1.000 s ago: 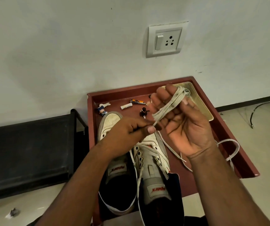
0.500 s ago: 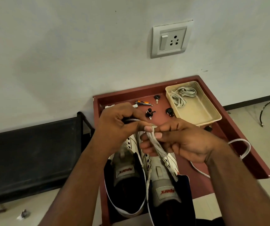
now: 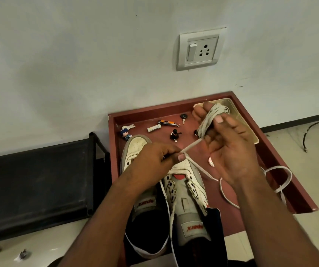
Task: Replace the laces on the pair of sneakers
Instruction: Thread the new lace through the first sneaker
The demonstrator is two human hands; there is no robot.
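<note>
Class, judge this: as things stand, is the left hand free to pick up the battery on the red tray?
Probably not yet. The left hand is pinching the lace. The battery lies uncovered beyond it, so the way is open once it lets go.

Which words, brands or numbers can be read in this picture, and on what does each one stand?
Red brand lettering, upside down, not surely readable: tongue label of the right sneaker.
The same red lettering, partly hidden: tongue label of the left sneaker.
Small print, too blurred to read: white cylinder.
Nothing readable on the wall socket.
</note>
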